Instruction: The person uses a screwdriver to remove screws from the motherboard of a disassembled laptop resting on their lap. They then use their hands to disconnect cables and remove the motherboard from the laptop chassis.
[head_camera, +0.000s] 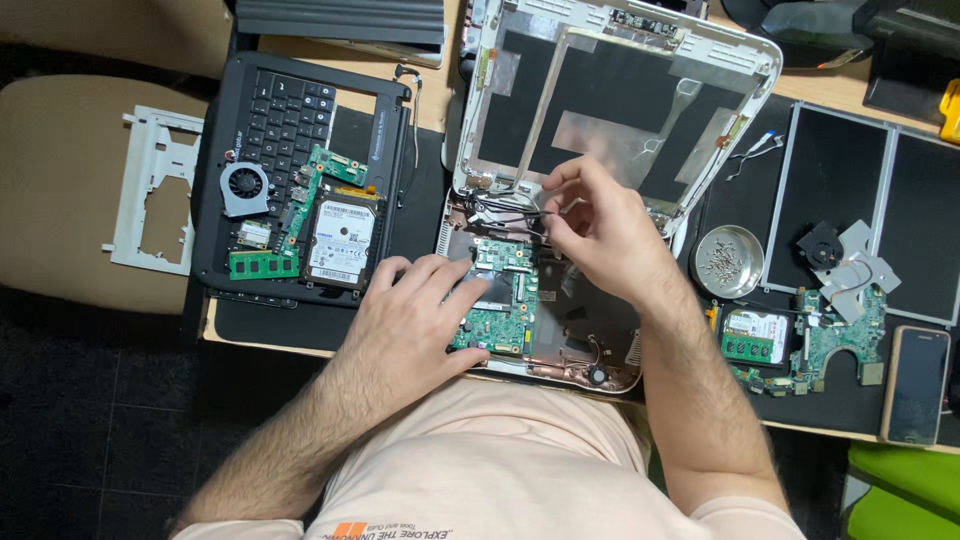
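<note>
2 bare hands work over the opened white laptop (560, 300), which I take as my landmark. My left hand (420, 310) lies flat on the laptop's base, fingers spread and gripping nothing, its fingertips (470, 285) touching the green motherboard (500, 300). My right hand (600, 225) sits just above the hinge line, thumb and forefinger narrowed to a pinch on the thin black cables (510, 212); these run leftward from the pinch along the hinge, directly above the motherboard. The laptop's lid shell (620, 90) lies folded back beyond the right hand, its dark inner face bare.

Left of the laptop rests a black keyboard tray (300, 170) holding 1 grey fan (244, 186), 1 hard drive (343, 243) and 1 green memory stick (264, 265). Further left, a white plastic frame (155, 190) lies on a tan seat. Right of the laptop stand 1 round metal dish of screws (728, 260), 2 dark display panels (870, 210), a second green board (800, 345) and 1 phone (915, 385).
</note>
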